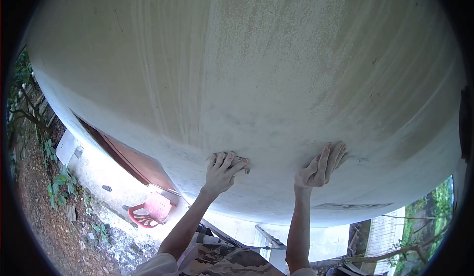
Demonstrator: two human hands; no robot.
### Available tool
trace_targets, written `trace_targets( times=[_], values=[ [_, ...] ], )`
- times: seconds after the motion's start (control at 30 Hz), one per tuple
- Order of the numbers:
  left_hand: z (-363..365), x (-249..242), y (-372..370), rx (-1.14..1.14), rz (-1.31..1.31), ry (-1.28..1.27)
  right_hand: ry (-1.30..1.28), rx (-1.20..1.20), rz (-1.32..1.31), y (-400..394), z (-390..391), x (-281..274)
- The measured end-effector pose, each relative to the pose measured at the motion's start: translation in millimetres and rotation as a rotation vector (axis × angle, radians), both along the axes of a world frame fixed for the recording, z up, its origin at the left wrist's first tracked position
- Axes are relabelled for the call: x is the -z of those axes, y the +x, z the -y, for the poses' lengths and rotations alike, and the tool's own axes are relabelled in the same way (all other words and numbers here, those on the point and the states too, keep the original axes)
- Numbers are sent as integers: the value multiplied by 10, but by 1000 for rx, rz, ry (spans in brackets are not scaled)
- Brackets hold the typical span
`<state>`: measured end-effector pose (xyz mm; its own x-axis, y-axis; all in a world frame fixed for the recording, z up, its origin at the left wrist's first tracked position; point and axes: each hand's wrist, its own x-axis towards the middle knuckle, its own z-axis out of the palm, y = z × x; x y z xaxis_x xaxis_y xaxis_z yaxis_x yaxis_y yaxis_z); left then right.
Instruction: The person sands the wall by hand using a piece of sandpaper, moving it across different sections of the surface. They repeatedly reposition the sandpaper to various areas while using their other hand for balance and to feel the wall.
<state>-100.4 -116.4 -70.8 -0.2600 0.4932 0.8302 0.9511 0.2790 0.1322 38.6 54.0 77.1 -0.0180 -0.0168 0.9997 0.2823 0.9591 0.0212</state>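
Both hands are raised against a large pale wall (266, 103), which carries white powdery streaks and scuffed patches. My left hand (221, 174) presses its bent fingers on the wall over a thin dark sheet (247, 170) that looks like sandpaper; only its edges show past the fingertips. To the right, my right hand (321, 168) is turned partly sideways against the same wall, its fingers close together and curled. Whatever lies under those fingers is hidden. White dust coats both hands.
Below on the left, a red plastic chair (157, 209) stands on a pale floor by a brown door (140, 162). Leafy ground (59, 226) lies farther left. A metal ladder-like frame (266, 237) shows below the hands, and branches (412, 250) at lower right.
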Motion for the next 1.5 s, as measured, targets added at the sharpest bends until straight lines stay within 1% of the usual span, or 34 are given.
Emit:
trace_targets(
  times=[0.07, 0.1, 0.13, 0.17, 0.23, 0.27, 0.3, 0.4, 0.43, 0.53, 0.57, 0.6, 0.63, 0.73, 0.77, 0.83, 0.9, 0.93, 0.97, 1.03, 1.07, 1.1, 1.17, 1.23, 1.27, 1.3, 1.37, 1.4, 1.43, 1.5],
  values=[
    [-129, -164, 99, -8, 83, 74, 16, -7, -2, 10, -19, 13],
    [-215, -324, 171, -11, 121, 111, 24, -9, -6, 0, -32, 8],
    [-309, -562, 223, -35, 93, 126, 20, -6, -8, 4, -25, -3],
    [-403, -884, 258, -62, 69, 140, 14, -5, -7, 9, -8, -13],
    [-491, -1655, 359, -38, -43, 91, 8, -5, -3, -6, 6, -10],
    [-543, -1998, 413, 13, -69, 153, 6, -3, -1, -1, -1, 3],
    [-566, -2177, 439, 66, -97, 214, 2, 2, 0, 7, -6, 17],
    [-567, -2020, 402, 16, -215, 144, 26, -24, -9, 10, -30, 26],
    [-545, -1791, 362, -5, -188, 133, 23, -18, -10, -2, -29, 26],
    [-304, -640, 183, -36, -60, 113, 4, 16, 11, 13, -27, 56],
    [-233, -195, 84, -88, -67, 100, -3, 30, 35, 18, -29, 90],
    [-136, 98, -15, -65, -51, 77, -13, 46, 64, 46, -23, 142],
    [-67, 253, -50, -42, -31, 54, -11, 47, 88, 86, -22, 221],
    [-41, 10, -48, -30, -37, 36, 9, 45, 123, 103, -78, 371],
    [-93, -177, -13, -35, 8, 83, 8, 49, 126, 104, -88, 397],
    [-297, -714, 182, -41, 106, 165, -9, 55, 129, 98, -72, 414],
    [-495, -1397, 283, -70, -64, 194, -28, 59, 134, 96, -56, 408],
    [-594, -1776, 323, -63, -158, 176, -28, 51, 127, 87, -53, 399],
    [-675, -2053, 374, -56, -250, 157, -31, 43, 122, 82, -44, 399],
    [-804, -2277, 502, -51, -243, 188, -34, 32, 120, 90, -51, 398],
    [-833, -2316, 533, -48, -245, 201, -36, 30, 120, 88, -58, 399],
    [-831, -2208, 549, -61, -237, 193, -42, 29, 119, 102, -52, 410],
    [-806, -1682, 552, -83, -233, 181, -78, -20, 108, 119, -39, 428],
    [-751, -940, 536, -97, -250, 101, -110, -71, 111, 164, -9, 400],
    [-687, -627, 531, -57, -203, 54, -126, -95, 109, 184, 48, 333],
    [-611, -582, 542, -14, -155, 6, -143, -117, 110, 213, 98, 282],
    [-636, -589, 569, 18, -115, 6, -105, -173, 89, 284, 129, 239],
    [-621, -693, 603, 31, -91, 8, -84, -204, 85, 327, 137, 212],
    [-662, -886, 615, 45, -130, 15, -46, -218, 49, 357, 138, 155],
    [-778, -1498, 668, 63, -219, 6, 20, -245, -22, 405, 178, 34]
  ],
)
